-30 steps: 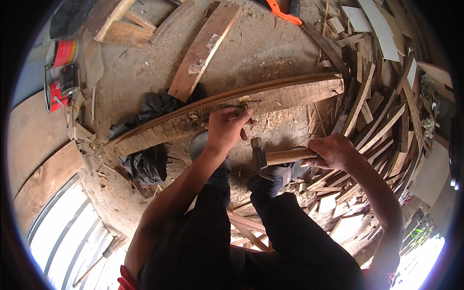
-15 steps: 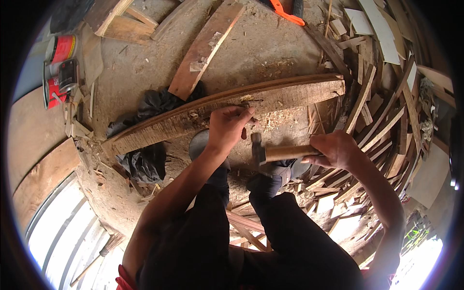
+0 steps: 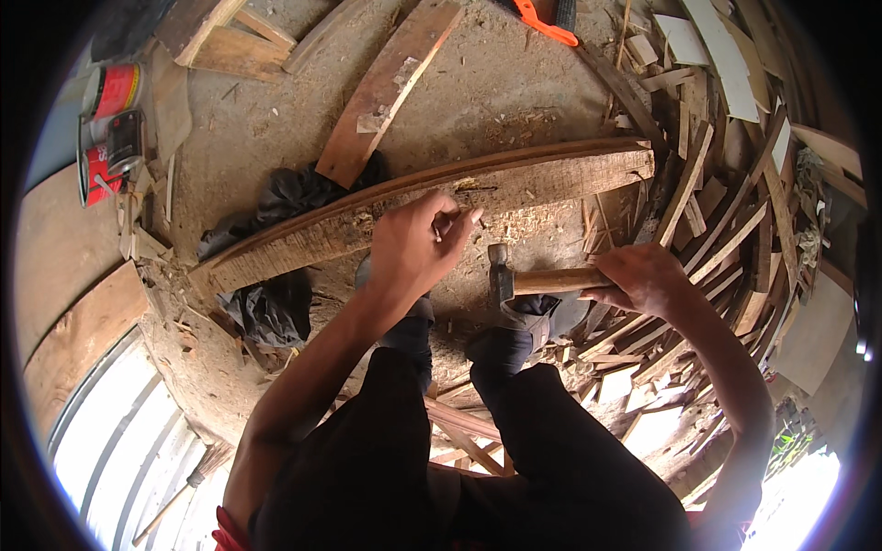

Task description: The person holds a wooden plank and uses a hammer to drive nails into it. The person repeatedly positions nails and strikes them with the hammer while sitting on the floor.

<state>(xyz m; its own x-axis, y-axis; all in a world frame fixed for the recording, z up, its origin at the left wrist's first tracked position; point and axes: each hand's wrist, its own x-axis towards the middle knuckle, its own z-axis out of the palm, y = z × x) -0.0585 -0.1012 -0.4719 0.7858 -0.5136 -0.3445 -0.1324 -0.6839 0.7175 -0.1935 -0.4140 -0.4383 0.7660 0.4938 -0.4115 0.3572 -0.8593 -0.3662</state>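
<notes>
My right hand [image 3: 643, 280] is closed around the wooden handle of a hammer [image 3: 549, 281], whose dark metal head points left, just above my shoe. Over the near edge of a long rough wooden beam [image 3: 551, 174] is my left hand [image 3: 413, 243], its fingers curled in. A small pale tip shows inside those fingers, too little to name. The beam lies crosswise on the ground, with a dark slot and a thin dark nail-like piece in its face near my left fingertips. Wood chips are scattered beside it.
Crumpled black plastic [image 3: 276, 308] lies under the beam's left end. A plank [image 3: 390, 96] leans toward it from behind. Wood offcuts [image 3: 726, 230] pile up on the right. An orange-edged tool [image 3: 548, 28] lies at the far side; red cans [image 3: 115, 92] stand at left.
My left hand has drawn back a little to the left, off the beam's slot, and its fingers have turned. The hammer head has shifted slightly to the right.
</notes>
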